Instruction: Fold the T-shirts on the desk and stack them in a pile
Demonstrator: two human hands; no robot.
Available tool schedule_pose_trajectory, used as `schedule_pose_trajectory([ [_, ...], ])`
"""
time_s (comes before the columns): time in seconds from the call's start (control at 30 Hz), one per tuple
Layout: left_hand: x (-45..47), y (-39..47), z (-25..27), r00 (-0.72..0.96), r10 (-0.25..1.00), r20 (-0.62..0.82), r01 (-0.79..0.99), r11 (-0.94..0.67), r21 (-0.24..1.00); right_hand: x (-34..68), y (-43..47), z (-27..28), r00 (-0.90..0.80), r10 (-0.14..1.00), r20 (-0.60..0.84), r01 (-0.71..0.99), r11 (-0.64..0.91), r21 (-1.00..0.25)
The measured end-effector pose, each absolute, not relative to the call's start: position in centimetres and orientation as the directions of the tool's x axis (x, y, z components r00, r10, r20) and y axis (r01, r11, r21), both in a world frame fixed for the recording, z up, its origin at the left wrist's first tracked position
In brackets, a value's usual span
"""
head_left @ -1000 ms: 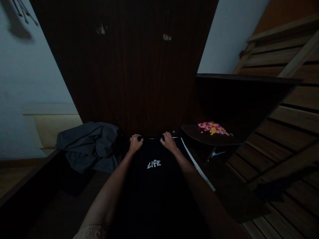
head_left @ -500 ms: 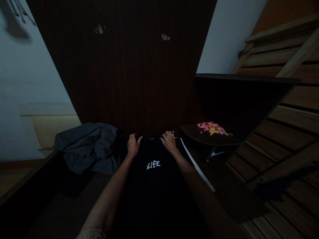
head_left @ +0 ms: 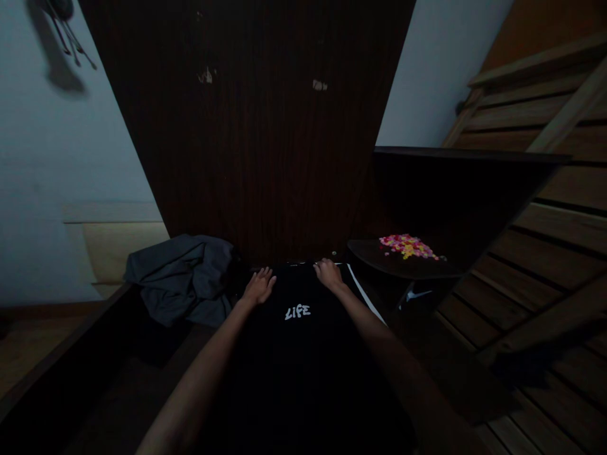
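A black cloth, seemingly a garment, with a small white lettered print (head_left: 298, 312) lies spread before me, its near part lost in the dark. My left hand (head_left: 260, 285) rests palm down on its far left corner, fingers spread and stretched out. Near the far right corner, my right hand (head_left: 328, 273) lies on the cloth with its fingers lightly bent toward the far edge; no fold shows pinched between them. A white strip (head_left: 364, 291) shows along the right side of the cloth, partly behind my right forearm.
A crumpled dark grey cloth (head_left: 183, 278) lies to the left. Behind stands a tall dark wood panel (head_left: 265, 158). On the right, a rounded shelf (head_left: 367, 253) bears a pile of pink, red and yellow bits (head_left: 406, 245). Wooden slats (head_left: 559, 230) stand beyond.
My left hand has slid a little nearer to me and its fingers have straightened. My right hand's fingers have turned toward the left. The view has shifted slightly left and up.
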State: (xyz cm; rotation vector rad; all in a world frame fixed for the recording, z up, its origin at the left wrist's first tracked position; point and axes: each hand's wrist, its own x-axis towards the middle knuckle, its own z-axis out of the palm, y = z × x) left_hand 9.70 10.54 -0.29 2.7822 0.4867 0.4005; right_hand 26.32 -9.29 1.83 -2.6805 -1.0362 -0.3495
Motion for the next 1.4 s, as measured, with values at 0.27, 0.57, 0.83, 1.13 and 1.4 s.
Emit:
schedule_pose_trajectory([
  [0.27,5.3,11.8,-0.3,0.848,0.439,0.298,0.369,-0.892,0.262,25.9,-14.8,0.7,0.686,0.656,0.314,0.723,-0.664,-0.192],
  [0.57,4.7,11.5,-0.1,0.816,0.477,0.327,0.438,-0.879,0.189,25.5,-15.9,0.3,0.792,0.566,0.228,0.609,-0.752,-0.252],
  [0.83,3.3,11.1,1.6,0.697,0.625,0.353,0.601,-0.777,0.188,26.6,-17.3,2.6,0.954,0.292,0.073,0.286,-0.802,-0.524],
  [1.13,5.4,13.1,2.2,0.644,0.752,0.143,0.685,-0.649,0.330,27.8,-17.3,3.3,0.963,0.234,-0.131,0.049,-0.632,-0.774],
  [1.4,5.9,14.4,3.0,0.646,0.763,0.005,0.692,-0.589,0.417,27.7,-17.5,3.2,0.960,0.268,-0.075,0.070,-0.494,-0.866],
])
